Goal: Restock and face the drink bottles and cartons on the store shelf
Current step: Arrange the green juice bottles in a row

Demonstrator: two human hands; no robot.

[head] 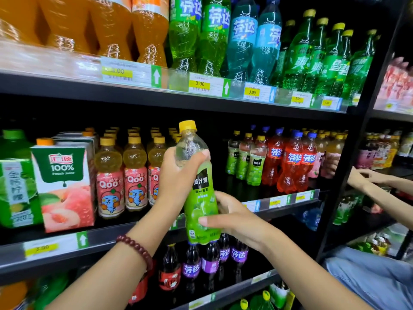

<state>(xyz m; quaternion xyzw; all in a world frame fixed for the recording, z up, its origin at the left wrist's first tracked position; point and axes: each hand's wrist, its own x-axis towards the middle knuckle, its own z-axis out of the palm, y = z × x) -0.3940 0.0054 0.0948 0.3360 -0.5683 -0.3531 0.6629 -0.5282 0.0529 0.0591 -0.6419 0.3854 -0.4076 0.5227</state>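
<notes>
A green grape-drink bottle [201,198] with a yellow cap is held upright in front of the middle shelf [134,229]. My left hand [178,177] grips its clear upper part from the left. My right hand [232,218] holds its lower green label from the right. Behind it the shelf has a dark gap between the Qoo peach bottles [134,175] on the left and several matching green grape bottles [245,162] on the right.
Peach juice cartons [64,186] and a green lemon carton [15,186] stand at left. Red soda bottles [295,162] stand at right. Large bottles fill the upper shelf [201,95]; purple bottles [210,258] sit below. Another person's hands [366,175] reach into the neighbouring shelf at right.
</notes>
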